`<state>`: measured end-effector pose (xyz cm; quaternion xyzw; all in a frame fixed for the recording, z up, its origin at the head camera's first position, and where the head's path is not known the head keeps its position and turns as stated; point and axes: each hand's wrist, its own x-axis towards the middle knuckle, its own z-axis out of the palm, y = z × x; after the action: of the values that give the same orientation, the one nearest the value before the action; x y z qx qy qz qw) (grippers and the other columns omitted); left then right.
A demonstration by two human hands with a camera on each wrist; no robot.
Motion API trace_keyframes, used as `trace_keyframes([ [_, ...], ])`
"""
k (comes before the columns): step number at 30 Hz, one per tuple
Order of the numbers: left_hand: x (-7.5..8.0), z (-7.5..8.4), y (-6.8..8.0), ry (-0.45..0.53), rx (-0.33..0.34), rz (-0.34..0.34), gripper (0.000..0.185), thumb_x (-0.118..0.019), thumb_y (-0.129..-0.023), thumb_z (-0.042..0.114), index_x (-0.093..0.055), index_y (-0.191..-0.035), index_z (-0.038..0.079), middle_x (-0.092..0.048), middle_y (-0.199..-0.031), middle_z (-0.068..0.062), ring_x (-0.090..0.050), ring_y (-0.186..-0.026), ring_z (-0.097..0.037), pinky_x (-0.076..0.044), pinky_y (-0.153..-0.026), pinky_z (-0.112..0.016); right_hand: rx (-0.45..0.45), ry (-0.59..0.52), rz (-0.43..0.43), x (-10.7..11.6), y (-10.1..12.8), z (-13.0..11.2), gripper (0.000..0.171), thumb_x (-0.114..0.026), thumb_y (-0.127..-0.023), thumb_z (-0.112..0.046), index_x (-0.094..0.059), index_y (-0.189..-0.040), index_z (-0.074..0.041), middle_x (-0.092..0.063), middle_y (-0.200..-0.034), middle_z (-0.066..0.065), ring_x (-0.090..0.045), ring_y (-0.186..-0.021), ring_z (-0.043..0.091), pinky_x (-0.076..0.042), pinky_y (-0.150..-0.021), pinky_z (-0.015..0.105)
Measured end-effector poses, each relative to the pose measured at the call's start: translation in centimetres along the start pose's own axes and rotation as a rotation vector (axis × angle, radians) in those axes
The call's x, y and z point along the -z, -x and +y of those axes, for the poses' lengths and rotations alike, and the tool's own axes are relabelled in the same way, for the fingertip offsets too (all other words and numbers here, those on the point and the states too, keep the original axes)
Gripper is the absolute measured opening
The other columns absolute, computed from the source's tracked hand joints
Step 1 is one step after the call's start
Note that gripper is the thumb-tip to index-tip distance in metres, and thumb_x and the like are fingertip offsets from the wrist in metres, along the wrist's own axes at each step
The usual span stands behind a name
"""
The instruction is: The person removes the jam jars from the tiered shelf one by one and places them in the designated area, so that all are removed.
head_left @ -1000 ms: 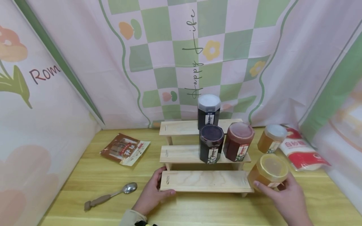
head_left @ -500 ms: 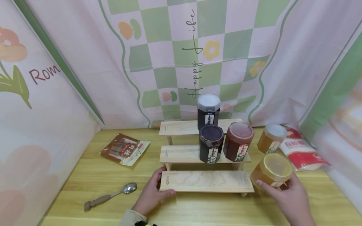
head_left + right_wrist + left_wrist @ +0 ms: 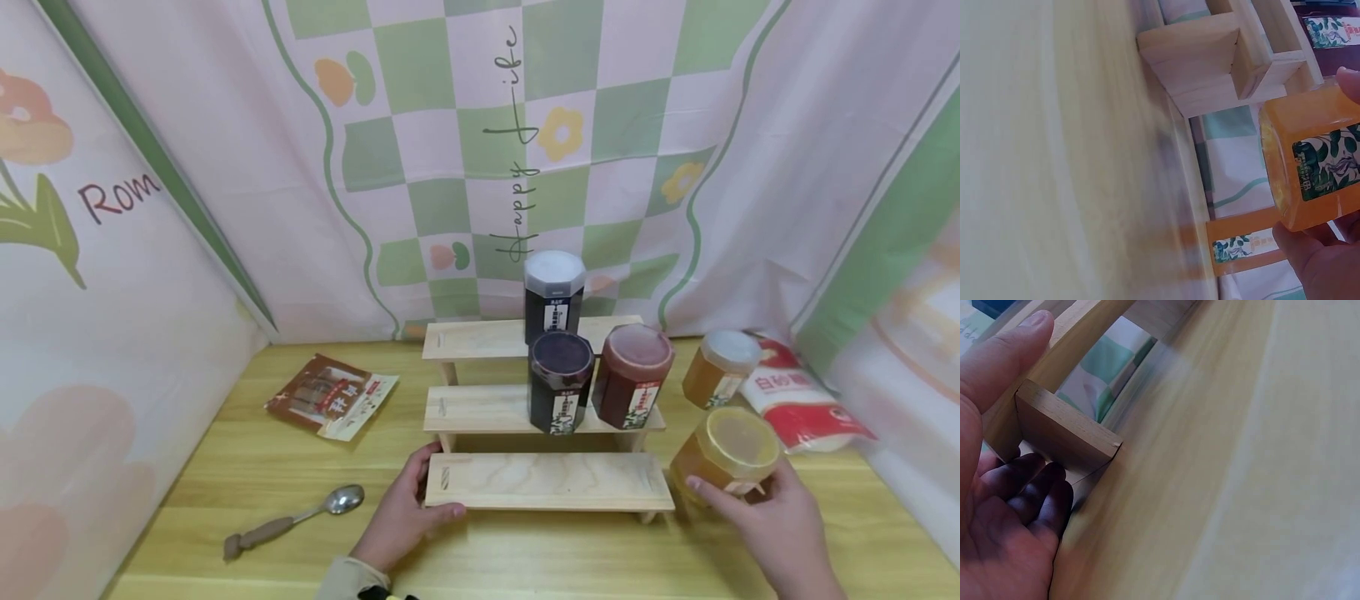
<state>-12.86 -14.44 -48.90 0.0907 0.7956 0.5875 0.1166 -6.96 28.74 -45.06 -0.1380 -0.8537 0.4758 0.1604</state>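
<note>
My left hand [image 3: 401, 521] grips the left end of the bottom step of a three-tier wooden display rack [image 3: 551, 482]. Its thumb [image 3: 1019, 347] lies along the step's top side, and the other fingers curl in by the end leg [image 3: 1069, 434]. To the right of the rack, my right hand [image 3: 783, 529] holds an amber jar [image 3: 723, 458] with a yellowish lid. In the right wrist view this jar [image 3: 1316, 159] is up off the table, its leafy label showing. On the middle step stand a dark jar [image 3: 558, 392] and a red jar [image 3: 633, 383]; another dark jar [image 3: 553, 304] is on top.
Behind the held jar stands a second amber jar [image 3: 720, 371] with a white lid, beside a red and white bag [image 3: 802, 400]. At left lie a brown packet [image 3: 330, 396] and a spoon [image 3: 300, 518]. A printed curtain [image 3: 450, 167] hangs at the back.
My right hand has shifted a little to the right with the amber jar, away from the rack's right end. The left hand and the rack stay where they were.
</note>
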Motion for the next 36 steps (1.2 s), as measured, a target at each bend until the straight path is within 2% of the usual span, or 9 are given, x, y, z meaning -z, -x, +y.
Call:
trace_keyframes([
  [7,0.0,0.0,0.0,-0.013,-0.005,0.001,0.104,-0.088,-0.073,0.039,-0.030,-0.156,0.014,-0.050,-0.147,-0.013,-0.054,-0.126,-0.031,-0.043,-0.108,-0.052,-0.056,0.069,-0.043,0.6,-0.7,0.6,0.092,-0.087,-0.079,-0.034,-0.037,-0.155,-0.020,-0.049,-0.145,0.022,-0.045,-0.105,-0.009,-0.041,-0.076,0.001],
  [9,0.0,-0.1,0.0,-0.010,-0.008,-0.001,0.104,-0.088,-0.073,0.039,-0.030,-0.156,0.014,-0.051,-0.147,-0.013,-0.054,-0.126,-0.031,-0.043,-0.108,-0.052,-0.066,0.085,-0.054,0.8,-0.9,0.8,0.092,-0.086,-0.080,-0.036,-0.035,-0.155,-0.019,-0.048,-0.146,0.024,-0.047,-0.107,-0.005,-0.043,-0.086,0.007],
  [11,0.0,-0.1,0.0,-0.007,-0.009,-0.001,0.104,-0.088,-0.073,0.038,-0.030,-0.156,0.014,-0.050,-0.147,-0.013,-0.054,-0.126,-0.031,-0.043,-0.108,-0.052,-0.069,0.084,-0.066,0.9,-1.2,1.0,0.094,-0.085,-0.081,-0.037,-0.033,-0.156,-0.016,-0.047,-0.147,0.025,-0.051,-0.115,0.006,-0.044,-0.103,0.024],
  [13,0.0,-0.1,0.0,-0.007,-0.008,-0.001,0.103,-0.088,-0.073,0.038,-0.030,-0.156,0.014,-0.050,-0.147,-0.013,-0.053,-0.127,-0.031,-0.042,-0.109,-0.052,-0.070,0.071,-0.075,1.0,-1.6,1.1,0.096,-0.084,-0.082,-0.038,-0.030,-0.157,-0.013,-0.044,-0.148,0.026,-0.049,-0.126,0.024,-0.037,-0.113,0.048],
  [15,0.0,-0.1,0.0,-0.005,-0.006,-0.001,0.103,-0.087,-0.073,0.038,-0.030,-0.156,0.014,-0.050,-0.147,-0.013,-0.053,-0.127,-0.031,-0.042,-0.109,-0.052,-0.064,0.058,-0.082,1.1,-2.0,1.2,0.098,-0.084,-0.082,-0.037,-0.028,-0.157,-0.009,-0.042,-0.149,0.029,-0.042,-0.131,0.043,-0.029,-0.111,0.067],
  [16,0.0,-0.1,0.0,-0.007,-0.005,0.000,0.104,-0.087,-0.073,0.038,-0.030,-0.156,0.014,-0.050,-0.147,-0.013,-0.053,-0.127,-0.032,-0.042,-0.109,-0.052,-0.057,0.052,-0.086,1.1,-2.1,1.2,0.099,-0.084,-0.082,-0.037,-0.026,-0.157,-0.007,-0.041,-0.149,0.031,-0.040,-0.131,0.049,-0.026,-0.109,0.071],
  [21,0.0,-0.1,0.0,-0.012,-0.002,0.004,0.104,-0.088,-0.073,0.039,-0.030,-0.156,0.014,-0.050,-0.147,-0.014,-0.053,-0.127,-0.032,-0.042,-0.109,-0.053,-0.006,0.068,-0.111,1.4,-2.9,1.5,0.101,-0.085,-0.082,-0.034,-0.024,-0.156,-0.001,-0.041,-0.147,0.035,-0.039,-0.128,0.055,-0.025,-0.106,0.075],
  [28,0.0,0.0,-0.1,-0.017,0.003,0.008,0.105,-0.088,-0.071,0.040,-0.030,-0.156,0.015,-0.051,-0.146,-0.013,-0.055,-0.125,-0.031,-0.044,-0.107,-0.052,0.034,0.080,-0.147,1.8,-4.0,2.3,0.107,-0.085,-0.082,-0.034,-0.016,-0.159,-0.004,-0.037,-0.149,0.036,-0.037,-0.129,0.058,-0.024,-0.103,0.079],
  [36,0.0,0.1,0.0,-0.014,0.009,0.010,0.106,-0.088,-0.071,0.041,-0.030,-0.156,0.014,-0.049,-0.148,-0.015,-0.052,-0.128,-0.033,-0.041,-0.109,-0.054,-0.013,0.049,-0.178,2.1,-4.8,3.0,0.106,-0.083,-0.083,-0.038,-0.017,-0.156,0.002,-0.038,-0.148,0.036,-0.037,-0.129,0.057,-0.024,-0.103,0.078],
])
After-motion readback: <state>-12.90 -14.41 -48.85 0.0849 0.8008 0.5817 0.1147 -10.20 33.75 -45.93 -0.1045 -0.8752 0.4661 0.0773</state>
